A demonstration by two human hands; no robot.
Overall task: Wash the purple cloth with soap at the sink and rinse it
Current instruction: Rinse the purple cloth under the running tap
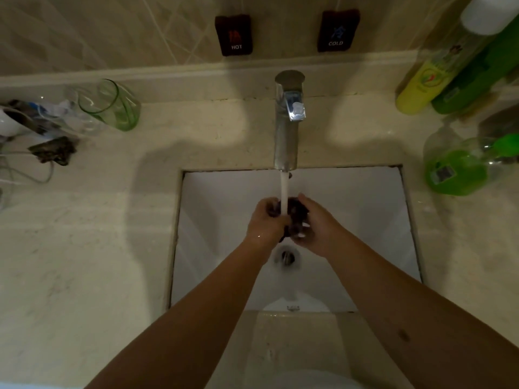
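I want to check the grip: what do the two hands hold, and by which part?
Both hands, left and right, hold the bunched cloth between them under the running water. It is crumpled, so no particular part can be told.

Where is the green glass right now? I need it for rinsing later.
In the head view, the green glass stands on the counter at the far left, near the wall, left of the tap and beside some clutter.

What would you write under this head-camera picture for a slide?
Both hands, left hand and right hand, bunch the purple cloth under the tap's running water above the white sink.
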